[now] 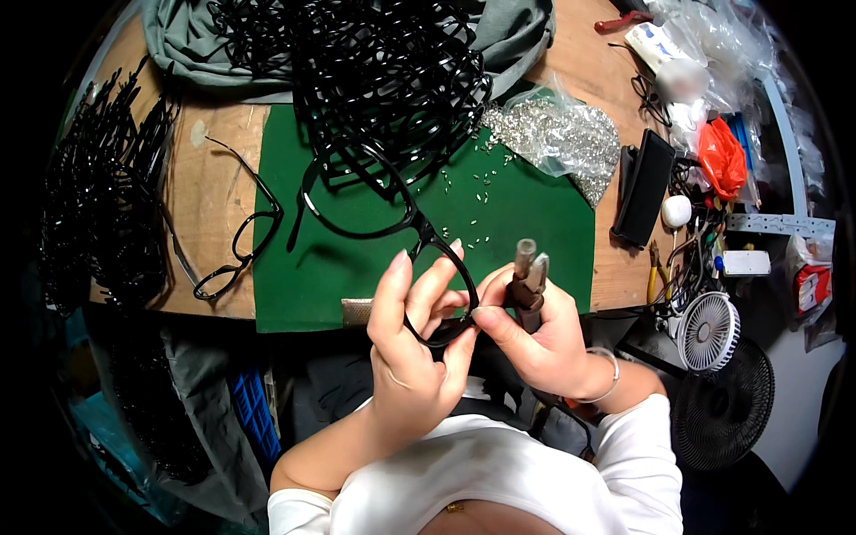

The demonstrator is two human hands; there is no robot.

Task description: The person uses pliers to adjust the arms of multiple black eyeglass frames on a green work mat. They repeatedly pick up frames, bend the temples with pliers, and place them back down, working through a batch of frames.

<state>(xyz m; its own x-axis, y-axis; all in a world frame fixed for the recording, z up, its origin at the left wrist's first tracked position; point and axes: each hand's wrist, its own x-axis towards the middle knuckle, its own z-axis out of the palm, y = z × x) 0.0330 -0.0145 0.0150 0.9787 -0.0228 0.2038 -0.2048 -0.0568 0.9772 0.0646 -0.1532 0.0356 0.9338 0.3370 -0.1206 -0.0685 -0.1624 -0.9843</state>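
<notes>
My left hand (pixel 415 357) is closed on a black glasses frame (pixel 370 234), gripping one rim near its outer corner. The frame is held up above the near edge of a green mat (pixel 357 290), its other rim reaching away to the upper left. My right hand (pixel 535 334) holds pliers (pixel 528 290) in its palm with the jaws pointing away from me. Its thumb and index finger pinch at the frame's near corner, beside my left fingertips. Any small part between those fingertips is hidden.
A big heap of black frames (pixel 383 89) stands at the back. Small metal pieces (pixel 535 129) spill from a clear bag. Black temples (pixel 111 192) are piled at left, beside an assembled pair of glasses (pixel 239 259). A phone (pixel 646 187), red bag (pixel 720 159) and fan (pixel 708 331) are at right.
</notes>
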